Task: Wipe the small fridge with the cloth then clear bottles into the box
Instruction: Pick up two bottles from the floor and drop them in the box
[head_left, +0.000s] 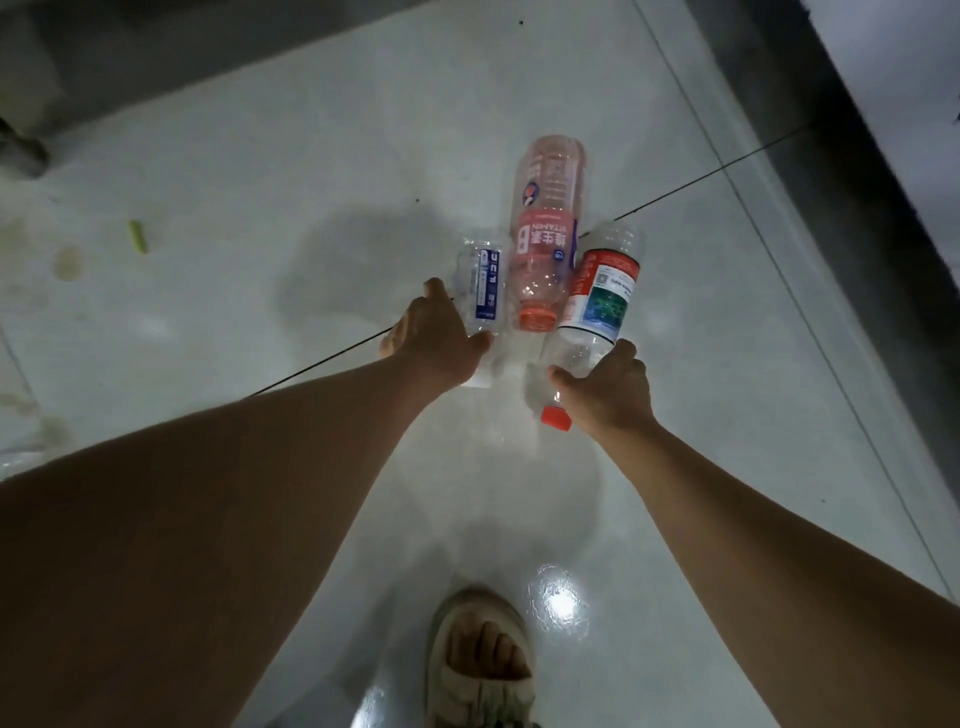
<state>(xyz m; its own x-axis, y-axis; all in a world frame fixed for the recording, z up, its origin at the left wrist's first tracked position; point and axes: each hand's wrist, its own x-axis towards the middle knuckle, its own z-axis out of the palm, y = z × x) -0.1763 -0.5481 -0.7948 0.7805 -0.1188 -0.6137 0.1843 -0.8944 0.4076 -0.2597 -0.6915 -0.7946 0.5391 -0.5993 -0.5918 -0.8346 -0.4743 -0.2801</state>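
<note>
Three empty plastic bottles lie side by side on the pale tiled floor. The clear bottle with a blue label (484, 283) is on the left, and my left hand (434, 340) grips its lower end near a white cap. In the middle lies the pink vitamin bottle (545, 234) with an orange cap, untouched. On the right, my right hand (608, 387) holds the neck of the clear bottle with a red and white label (602, 291), just above its red cap. Neither the fridge, the cloth nor the box is in view.
My sandalled foot (480, 660) stands on the floor near the bottom edge. A dark baseboard and wall (852, 130) run along the right. A small green scrap (138, 236) and stains lie on the floor at the left. A dark object fills the upper left corner.
</note>
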